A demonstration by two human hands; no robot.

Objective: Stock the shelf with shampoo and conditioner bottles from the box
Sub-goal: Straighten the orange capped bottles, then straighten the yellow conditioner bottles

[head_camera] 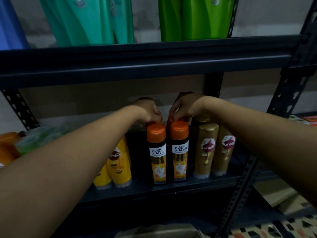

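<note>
Two black Safi Shayla bottles with orange caps stand side by side at the front of the middle shelf [154, 190], the left one [157, 157] and the right one [180, 153]. Directly behind each stands another orange-capped bottle, mostly hidden. My left hand [150, 109] pinches the cap of the rear left bottle [151, 124] from above. My right hand [184, 105] pinches the cap of the rear right bottle [182, 119] the same way. Both forearms reach in from the lower corners. The top of a cardboard box [157, 230] shows at the bottom edge.
Gold Sunsilk bottles [206, 150] stand right of the Shayla pair and yellow Sunsilk bottles [119, 166] stand left of them. The upper shelf holds teal bottles [89, 19] and green bottles [197, 18]. A perforated steel upright [247, 182] stands at the right. Orange and green items [34, 140] lie at the far left.
</note>
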